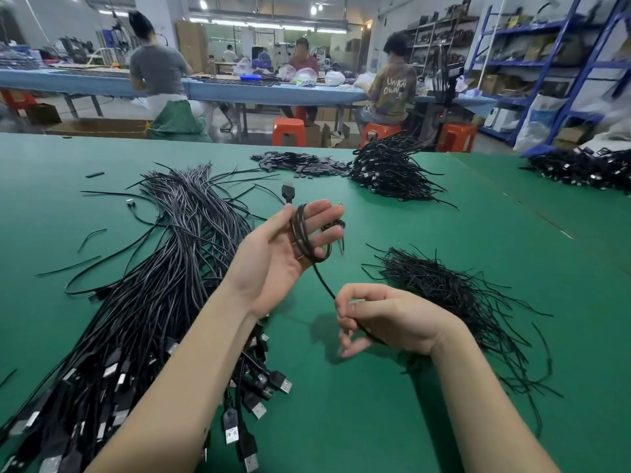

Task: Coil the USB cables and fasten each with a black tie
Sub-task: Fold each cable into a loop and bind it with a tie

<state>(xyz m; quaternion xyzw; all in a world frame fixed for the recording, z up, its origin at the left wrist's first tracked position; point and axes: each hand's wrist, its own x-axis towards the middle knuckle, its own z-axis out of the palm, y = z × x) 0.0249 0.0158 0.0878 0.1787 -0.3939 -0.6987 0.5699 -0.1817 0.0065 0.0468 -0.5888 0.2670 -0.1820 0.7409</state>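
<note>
The left hand (290,247) is raised palm-up above the green worktop (392,404), its fingers nearly straight, with a black USB cable (309,240) wound in several loops around them. The cable's plug (288,192) sticks up past the thumb at the far side of the hand. From the bottom of the coil one strand runs down and to the right into the right hand (386,319), which pinches it between thumb and curled fingers just above the worktop; the strand passes on under that hand. To the left, a big bundle of loose cables (164,278) lies stretched from the near left corner toward the far middle, its plugs (252,401) fanned out at the near end beneath the left forearm. To the right of the hands, near the right wrist, lies a heap of thin black ties (454,295). Farther back on the worktop sit a pile of coiled cables (389,172) and, just left of it, a scatter of small dark pieces (300,163); another dark pile (580,170) lies at the far right edge. Beyond the worktop, people sit on orange stools (288,131) at a long blue table (266,90), with blue shelving (546,63) along the right wall.
</note>
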